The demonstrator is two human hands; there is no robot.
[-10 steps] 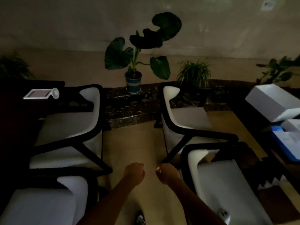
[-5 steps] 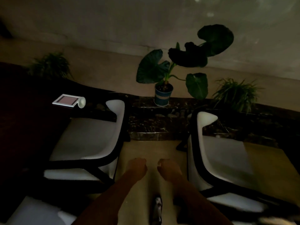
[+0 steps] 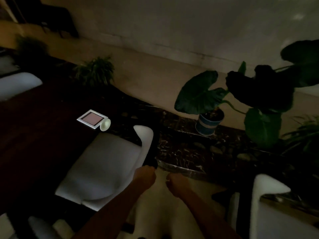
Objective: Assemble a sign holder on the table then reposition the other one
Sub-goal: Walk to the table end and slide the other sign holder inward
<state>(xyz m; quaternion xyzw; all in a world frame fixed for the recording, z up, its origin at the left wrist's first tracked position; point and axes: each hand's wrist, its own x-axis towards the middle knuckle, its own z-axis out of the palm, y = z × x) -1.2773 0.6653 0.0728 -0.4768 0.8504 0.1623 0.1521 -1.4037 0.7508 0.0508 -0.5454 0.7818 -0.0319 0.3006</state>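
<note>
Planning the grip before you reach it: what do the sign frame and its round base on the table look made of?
Sign frame: white, flat, crisp-edged border around a pinkish panel; probably plastic or painted metal, too dim to tell.
Round base: smooth, off-white and flared, with a soft sheen; likely moulded plastic.
Table: dark reddish-brown, possibly wood.

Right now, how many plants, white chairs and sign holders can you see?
Plants: 4 (big-leaf potted plant, grassy plants)
White chairs: 4 ()
Sign holders: 1
Total: 9
</note>
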